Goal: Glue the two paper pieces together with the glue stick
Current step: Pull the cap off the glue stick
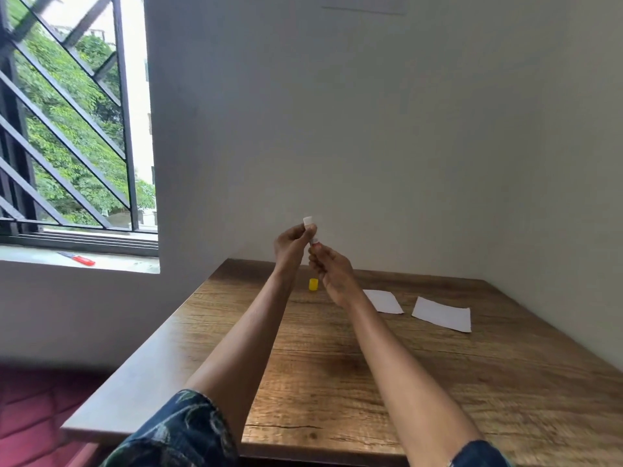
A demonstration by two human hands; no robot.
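Observation:
Both hands hold the glue stick (pixel 308 227) upright in the air above the far part of the table. My left hand (pixel 291 242) grips its upper part, just under the white tip. My right hand (pixel 328 264) pinches its lower end from below. The stick's yellow cap (pixel 313 284) stands on the wooden table (pixel 337 358) right beneath the hands. Two white paper pieces lie flat to the right: one (pixel 384 301) close to my right wrist, the other (pixel 442 314) farther right. They are apart and do not touch.
A wall runs along the table's far and right sides. At the left is a barred window, with a red and blue tool (pixel 77 258) on its sill. The table's left edge drops to a red floor.

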